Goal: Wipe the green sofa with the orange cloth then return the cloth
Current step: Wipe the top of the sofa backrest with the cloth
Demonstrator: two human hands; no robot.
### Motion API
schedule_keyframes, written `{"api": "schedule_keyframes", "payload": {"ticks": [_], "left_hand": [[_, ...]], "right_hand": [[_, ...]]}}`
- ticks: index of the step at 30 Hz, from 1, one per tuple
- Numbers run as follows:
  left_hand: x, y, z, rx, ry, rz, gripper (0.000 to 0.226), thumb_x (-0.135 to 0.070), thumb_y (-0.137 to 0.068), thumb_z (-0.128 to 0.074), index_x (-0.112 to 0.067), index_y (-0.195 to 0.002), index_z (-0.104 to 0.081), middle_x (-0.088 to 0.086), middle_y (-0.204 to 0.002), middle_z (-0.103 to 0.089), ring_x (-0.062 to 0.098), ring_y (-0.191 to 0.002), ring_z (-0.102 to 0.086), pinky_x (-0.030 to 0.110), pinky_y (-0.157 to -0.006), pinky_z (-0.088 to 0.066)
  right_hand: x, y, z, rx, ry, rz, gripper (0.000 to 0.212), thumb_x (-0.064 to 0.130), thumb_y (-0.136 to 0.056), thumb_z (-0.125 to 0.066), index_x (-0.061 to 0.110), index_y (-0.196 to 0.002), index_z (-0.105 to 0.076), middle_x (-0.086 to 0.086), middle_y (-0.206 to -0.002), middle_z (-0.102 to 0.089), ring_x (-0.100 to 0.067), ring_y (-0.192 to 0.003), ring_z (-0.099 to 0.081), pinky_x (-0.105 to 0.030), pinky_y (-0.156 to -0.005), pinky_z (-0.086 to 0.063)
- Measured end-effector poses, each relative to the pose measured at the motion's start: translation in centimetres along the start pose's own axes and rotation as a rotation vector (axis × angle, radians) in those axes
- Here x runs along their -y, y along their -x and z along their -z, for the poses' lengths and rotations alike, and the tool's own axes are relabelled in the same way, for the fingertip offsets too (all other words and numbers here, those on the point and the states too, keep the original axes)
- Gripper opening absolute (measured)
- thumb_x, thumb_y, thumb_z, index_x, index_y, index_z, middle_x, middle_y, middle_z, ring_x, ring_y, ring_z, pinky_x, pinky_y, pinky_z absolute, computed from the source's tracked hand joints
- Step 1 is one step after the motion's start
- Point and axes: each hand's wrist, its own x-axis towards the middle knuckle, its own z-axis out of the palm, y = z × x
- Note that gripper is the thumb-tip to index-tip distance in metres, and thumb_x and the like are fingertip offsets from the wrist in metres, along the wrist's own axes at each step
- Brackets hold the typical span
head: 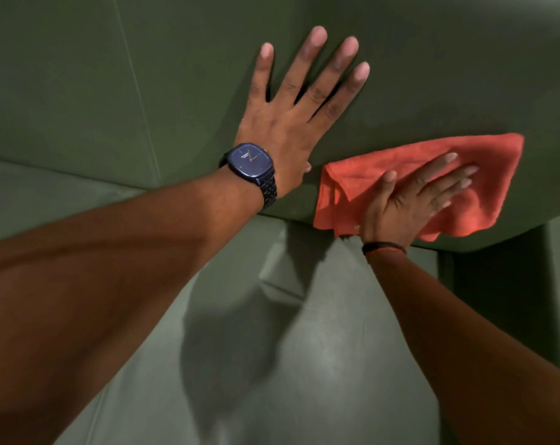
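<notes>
The green sofa [118,75] fills the view, its back cushion above and its seat below. My left hand [297,107], a dark watch on its wrist, lies flat on the back cushion with the fingers spread, holding nothing. Just to its right, my right hand [413,200] presses flat on the folded orange cloth [490,162], which lies against the lower edge of the same back cushion. Part of the cloth hangs slightly past that edge, below my palm.
The sofa seat [320,364] lies below my arms, with my shadow on it. A seam [137,101] runs down the backrest at the left. A darker gap [496,284] opens under the cushion at the right.
</notes>
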Motion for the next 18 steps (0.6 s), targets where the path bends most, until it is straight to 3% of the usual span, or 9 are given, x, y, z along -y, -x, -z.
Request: {"api": "schedule_keyframes", "payload": {"ticks": [3,5,7,9,12,16,18], "left_hand": [[-1.4,1.6,-0.7,-0.006,0.165,0.056,0.096,-0.031,-0.060,-0.054,-0.015,-0.146,-0.016,0.011,-0.155,-0.015,0.034,-0.141,-0.007,0.055,-0.112,-0.004],[-2.7,2.9,-1.1,0.001,0.234,0.054,0.083,-0.034,-0.066,-0.051,-0.011,-0.143,-0.027,0.015,-0.153,-0.021,0.032,-0.140,-0.014,0.048,-0.113,-0.015],[-3.6,3.6,-1.5,0.006,0.207,0.080,0.072,-0.041,-0.075,-0.056,-0.011,-0.138,-0.037,0.014,-0.142,-0.043,0.032,-0.127,-0.039,0.045,-0.101,-0.031],[-3.9,3.4,-1.8,0.070,0.205,0.156,0.074,-0.041,-0.074,-0.067,-0.013,-0.137,-0.038,0.013,-0.115,-0.061,0.034,-0.098,-0.054,0.043,-0.081,-0.041],[-4.3,2.2,-1.7,0.199,0.259,0.244,0.066,-0.017,-0.076,-0.067,-0.014,-0.135,-0.037,0.012,-0.095,-0.067,0.035,-0.083,-0.053,0.043,-0.072,-0.037],[-4.4,1.3,-0.8,0.235,0.250,0.219,0.020,-0.010,-0.081,-0.054,-0.012,-0.101,-0.060,0.013,-0.097,-0.063,0.036,-0.091,-0.051,0.044,-0.075,-0.034],[-4.4,1.6,0.2,0.222,0.295,0.213,0.015,-0.010,-0.080,-0.056,-0.011,-0.093,-0.064,0.013,-0.094,-0.061,0.036,-0.089,-0.052,0.043,-0.074,-0.036]], "right_hand": [[2.2,0.9,-1.1,0.005,-0.078,-0.085,0.077,0.048,-0.093,-0.035,-0.004,-0.143,-0.010,-0.041,-0.147,0.001,-0.052,-0.137,0.003,-0.064,-0.108,-0.011],[2.5,2.0,-1.4,0.077,-0.089,-0.059,0.074,0.039,-0.095,-0.045,-0.003,-0.144,-0.008,-0.040,-0.147,0.004,-0.051,-0.137,0.006,-0.058,-0.110,-0.005],[2.4,2.8,-1.1,0.152,-0.083,0.014,0.073,0.031,-0.094,-0.049,-0.002,-0.144,-0.008,-0.040,-0.147,0.005,-0.050,-0.137,0.008,-0.047,-0.111,0.004],[1.9,3.1,-0.4,0.188,-0.078,0.081,0.067,0.027,-0.096,-0.046,0.001,-0.145,-0.009,-0.038,-0.148,0.004,-0.049,-0.138,0.008,-0.048,-0.113,0.005],[0.6,2.4,1.2,0.140,0.091,0.184,0.062,0.023,-0.094,-0.049,0.010,-0.146,-0.018,-0.031,-0.152,-0.011,-0.044,-0.140,-0.006,-0.059,-0.113,-0.010],[-0.2,-1.2,3.8,0.074,0.391,0.362,0.074,0.028,-0.076,-0.069,0.026,-0.141,-0.034,-0.026,-0.149,-0.026,-0.044,-0.138,-0.018,-0.062,-0.109,-0.014],[0.4,-2.5,4.9,0.040,0.438,0.502,0.046,0.026,-0.080,-0.068,0.026,-0.123,-0.055,-0.022,-0.145,-0.038,-0.043,-0.136,-0.026,-0.061,-0.108,-0.020]]}}
